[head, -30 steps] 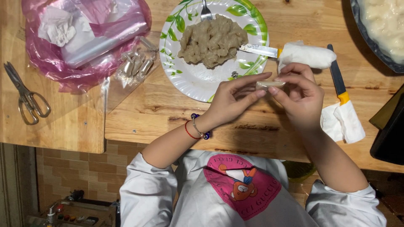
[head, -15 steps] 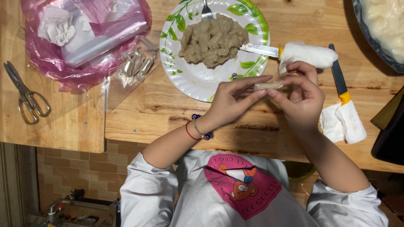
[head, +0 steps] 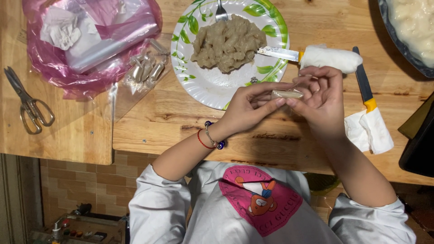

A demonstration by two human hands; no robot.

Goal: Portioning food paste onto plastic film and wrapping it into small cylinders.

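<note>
Two hands, left hand (head: 246,106) and right hand (head: 323,97), pinch pale roll (head: 287,94) between fingers; grip unchanged, paste plate (head: 205,86) just beyond.

The person wears a white long-sleeved top (head: 212,212) with a round pink patch (head: 261,199) showing a small cartoon bear. A thin red string bracelet (head: 200,140) and a bracelet with dark blue beads (head: 213,135) circle the left wrist.
</note>
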